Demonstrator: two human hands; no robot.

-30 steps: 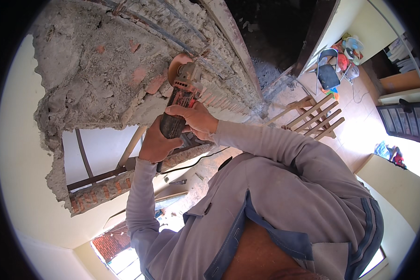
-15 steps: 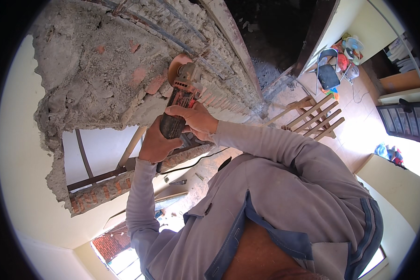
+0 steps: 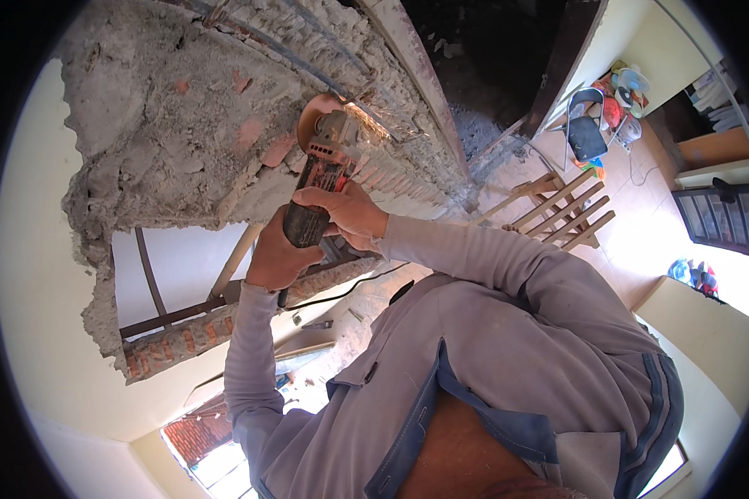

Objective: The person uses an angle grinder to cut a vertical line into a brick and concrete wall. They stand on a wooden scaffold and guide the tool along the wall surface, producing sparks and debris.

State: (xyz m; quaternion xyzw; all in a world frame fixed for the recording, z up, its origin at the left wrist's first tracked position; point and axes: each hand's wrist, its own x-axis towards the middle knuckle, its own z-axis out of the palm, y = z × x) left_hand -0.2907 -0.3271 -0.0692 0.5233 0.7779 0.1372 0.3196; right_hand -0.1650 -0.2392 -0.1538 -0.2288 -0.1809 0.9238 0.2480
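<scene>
An angle grinder (image 3: 310, 218) with a dark, dusty body is held up against the broken concrete. My left hand (image 3: 276, 256) wraps round its rear end. My right hand (image 3: 351, 213) is closed on the body from the right, thumb laid across it. The orange-brown cutting disc (image 3: 314, 121) meets a steel reinforcing bar (image 3: 308, 71) that runs along the exposed concrete. Bright sparks (image 3: 369, 121) fly off to the right from the contact. A black power cord (image 3: 349, 288) trails from beneath the grinder.
Rough broken concrete (image 3: 158, 141) fills the upper left, above an opening edged with bricks (image 3: 183, 339). On the right stand a wooden slatted frame (image 3: 562, 212) and a chair (image 3: 587, 137) beside piled household things. A dark doorway (image 3: 508, 50) lies at the top.
Sparks have appeared where the disc meets the bar. The grinder has shifted very slightly; both hands keep the same grip.
</scene>
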